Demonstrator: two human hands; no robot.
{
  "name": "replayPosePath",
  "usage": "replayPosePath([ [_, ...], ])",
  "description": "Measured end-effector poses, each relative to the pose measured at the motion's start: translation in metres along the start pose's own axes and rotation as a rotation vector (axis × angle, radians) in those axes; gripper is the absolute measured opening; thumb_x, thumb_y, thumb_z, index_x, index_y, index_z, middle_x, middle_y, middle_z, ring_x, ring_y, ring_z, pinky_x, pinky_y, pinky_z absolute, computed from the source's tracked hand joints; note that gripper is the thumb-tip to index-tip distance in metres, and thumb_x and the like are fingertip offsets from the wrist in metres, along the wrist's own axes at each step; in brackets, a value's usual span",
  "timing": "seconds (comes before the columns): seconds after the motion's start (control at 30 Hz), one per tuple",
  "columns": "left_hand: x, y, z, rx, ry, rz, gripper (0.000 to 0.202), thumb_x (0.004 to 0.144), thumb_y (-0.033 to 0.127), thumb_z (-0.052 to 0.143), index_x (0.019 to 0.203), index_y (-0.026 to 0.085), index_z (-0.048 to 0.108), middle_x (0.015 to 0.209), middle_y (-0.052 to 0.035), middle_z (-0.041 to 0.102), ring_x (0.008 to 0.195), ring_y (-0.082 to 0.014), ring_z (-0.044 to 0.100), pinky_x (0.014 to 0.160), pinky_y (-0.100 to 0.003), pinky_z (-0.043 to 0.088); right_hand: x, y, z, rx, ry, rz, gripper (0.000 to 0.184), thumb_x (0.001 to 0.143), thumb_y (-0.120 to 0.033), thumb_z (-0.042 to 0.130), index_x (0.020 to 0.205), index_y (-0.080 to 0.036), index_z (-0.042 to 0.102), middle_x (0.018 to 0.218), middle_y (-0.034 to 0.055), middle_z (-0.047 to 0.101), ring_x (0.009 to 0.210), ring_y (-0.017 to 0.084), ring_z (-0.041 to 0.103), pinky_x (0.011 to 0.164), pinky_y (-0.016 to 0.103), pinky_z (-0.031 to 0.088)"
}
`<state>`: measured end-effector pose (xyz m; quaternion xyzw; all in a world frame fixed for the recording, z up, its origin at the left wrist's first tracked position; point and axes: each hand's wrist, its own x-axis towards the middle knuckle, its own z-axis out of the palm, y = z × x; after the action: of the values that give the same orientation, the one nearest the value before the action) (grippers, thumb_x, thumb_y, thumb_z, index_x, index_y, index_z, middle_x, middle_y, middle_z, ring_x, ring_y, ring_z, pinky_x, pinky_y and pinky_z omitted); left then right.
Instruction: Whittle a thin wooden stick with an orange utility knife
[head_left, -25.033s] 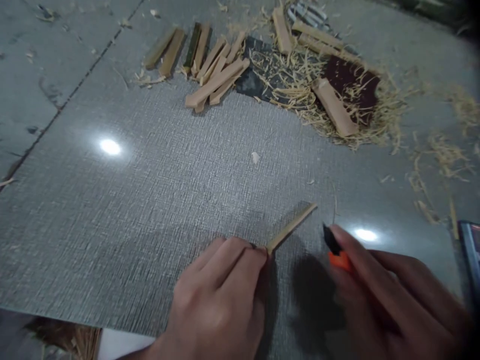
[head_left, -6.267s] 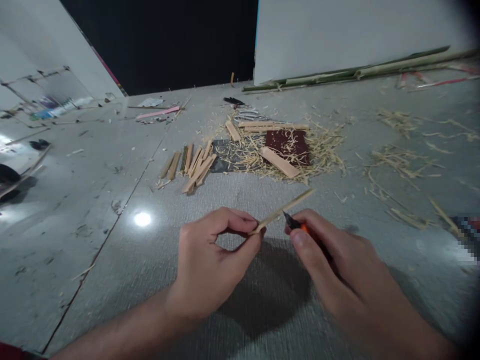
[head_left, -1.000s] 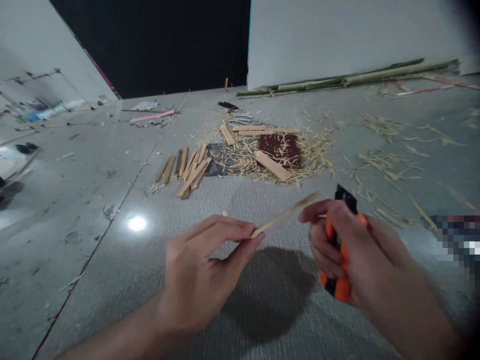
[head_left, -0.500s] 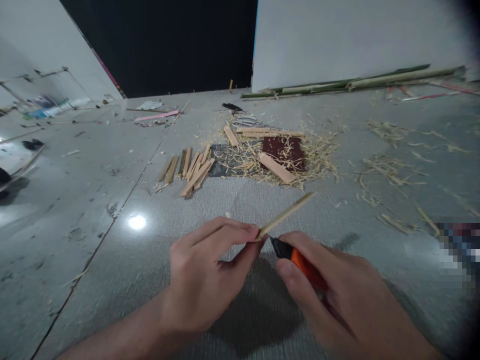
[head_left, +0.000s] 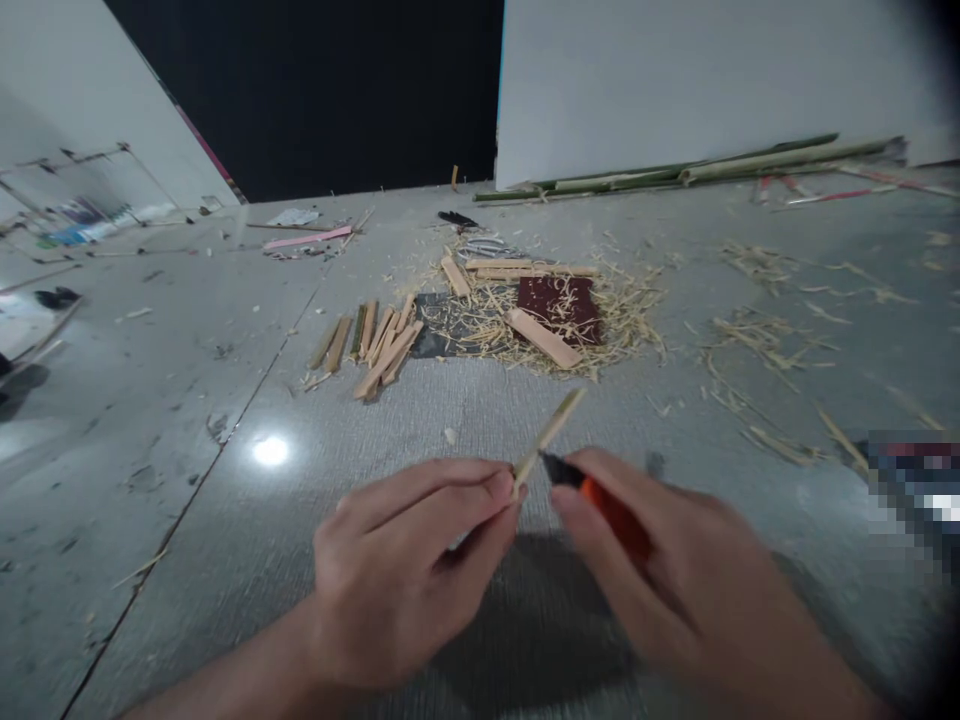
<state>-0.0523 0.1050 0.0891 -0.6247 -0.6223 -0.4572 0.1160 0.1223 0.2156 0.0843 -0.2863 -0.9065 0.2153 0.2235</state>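
Between the thumb and fingers of my left hand [head_left: 409,565], one end of a thin bamboo strip [head_left: 553,428] is pinched; its free end points up and away to the right. My right hand [head_left: 675,570] is wrapped round a utility knife [head_left: 611,515] with an orange body and a black front. The knife's tip is beside the strip, just past my left fingertips; whether it touches cannot be made out. Ahead on the floor lie several cut bamboo pieces [head_left: 388,350] and a wider flat piece [head_left: 545,338] among curly shavings [head_left: 630,335].
Under the shavings are a dark red sheet [head_left: 559,300] and a grey sheet [head_left: 433,335]. Long bamboo poles [head_left: 750,172] lie along the white wall. More shavings [head_left: 772,340] spread to the right. At far left stands a thin stick frame [head_left: 82,170].
The bamboo strip has swung to a steeper angle, its far end moving left. My left hand has shifted slightly left and the knife is higher along the strip.
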Motion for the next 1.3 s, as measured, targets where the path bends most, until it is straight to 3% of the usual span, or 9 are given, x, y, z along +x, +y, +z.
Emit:
replayPosePath([
  [0.13,-0.002,0.006,-0.005,0.003,-0.036,0.004,0.014,0.088,0.011,0.080,0.087,0.023,0.075,0.086,0.0046,0.086,0.067,-0.0093,0.081,0.072,-0.012,0.068,0.013,0.025,-0.012,0.041,0.098,0.260,0.039,0.108,-0.051,0.048,0.077,-0.026,0.052,0.054,-0.0063,0.050,0.045,0.013,0.047,0.047,0.029,0.030],
  [0.27,-0.005,0.003,-0.001,-0.064,0.004,-0.072,0.017,0.087,0.009,0.081,0.091,0.024,0.075,0.091,0.0049,0.086,0.074,-0.0083,0.082,0.077,-0.013,0.068,0.013,0.031,-0.016,0.126,0.156,0.334,0.047,0.110,-0.060,0.039,0.080,-0.027,0.050,0.058,-0.0066,0.041,0.050,0.013,0.042,0.048,0.028,0.030],
  [0.37,-0.006,-0.002,0.003,-0.115,0.006,-0.111,0.017,0.086,0.009,0.084,0.091,0.023,0.075,0.092,0.0035,0.086,0.076,-0.0093,0.082,0.080,-0.017,0.069,0.005,0.018,-0.008,0.238,0.122,0.294,0.044,0.113,-0.058,0.035,0.089,-0.027,0.054,0.060,-0.0077,0.041,0.051,0.013,0.043,0.046,0.027,0.031],
  [0.57,-0.005,-0.004,0.005,-0.120,0.007,-0.081,0.015,0.086,0.010,0.083,0.090,0.023,0.076,0.090,0.0020,0.087,0.070,-0.0105,0.082,0.076,-0.015,0.069,-0.005,-0.005,0.002,0.267,-0.051,0.046,0.038,0.114,-0.043,0.039,0.080,-0.026,0.046,0.056,-0.0086,0.051,0.045,0.009,0.046,0.045,0.027,0.032],
  [0.77,-0.006,-0.005,0.006,-0.149,-0.008,-0.056,0.015,0.086,0.011,0.082,0.092,0.024,0.077,0.094,0.0016,0.087,0.075,-0.0106,0.083,0.075,-0.013,0.068,-0.008,-0.001,0.004,0.231,-0.144,0.059,0.036,0.112,-0.044,0.038,0.086,-0.026,0.055,0.060,-0.0050,0.060,0.050,0.013,0.054,0.049,0.031,0.035],
  [1.07,-0.006,-0.004,0.003,-0.108,-0.017,-0.035,0.014,0.087,0.010,0.082,0.090,0.023,0.076,0.096,0.0001,0.088,0.079,-0.0126,0.084,0.078,-0.014,0.069,-0.004,-0.009,0.005,0.194,-0.115,0.009,0.035,0.110,-0.040,0.044,0.078,-0.026,0.047,0.056,-0.0066,0.053,0.045,0.011,0.047,0.047,0.028,0.030],
  [1.2,-0.006,-0.002,0.002,-0.088,-0.052,-0.069,0.017,0.089,0.008,0.077,0.089,0.025,0.076,0.093,0.0018,0.087,0.075,-0.0133,0.084,0.079,-0.020,0.071,0.007,0.007,0.005,0.215,-0.101,0.190,0.036,0.106,-0.048,0.050,0.077,-0.026,0.052,0.058,-0.0037,0.056,0.049,0.014,0.048,0.053,0.030,0.028],
  [1.23,-0.007,-0.001,0.002,-0.086,-0.046,-0.058,0.016,0.090,0.010,0.077,0.089,0.025,0.075,0.094,0.0019,0.087,0.075,-0.0139,0.084,0.078,-0.020,0.072,0.012,0.016,0.002,0.218,-0.056,0.264,0.035,0.103,-0.050,0.054,0.078,-0.026,0.056,0.061,-0.0020,0.059,0.053,0.015,0.050,0.055,0.030,0.028],
  [1.3,-0.011,0.002,-0.001,-0.077,-0.012,-0.068,0.011,0.094,0.018,0.074,0.087,0.026,0.074,0.094,0.0018,0.087,0.075,-0.0149,0.084,0.076,-0.022,0.072,0.021,0.035,-0.007,0.209,0.086,0.381,0.033,0.102,-0.048,0.056,0.077,-0.027,0.054,0.057,-0.0025,0.051,0.049,0.015,0.037,0.051,0.031,0.017],
])
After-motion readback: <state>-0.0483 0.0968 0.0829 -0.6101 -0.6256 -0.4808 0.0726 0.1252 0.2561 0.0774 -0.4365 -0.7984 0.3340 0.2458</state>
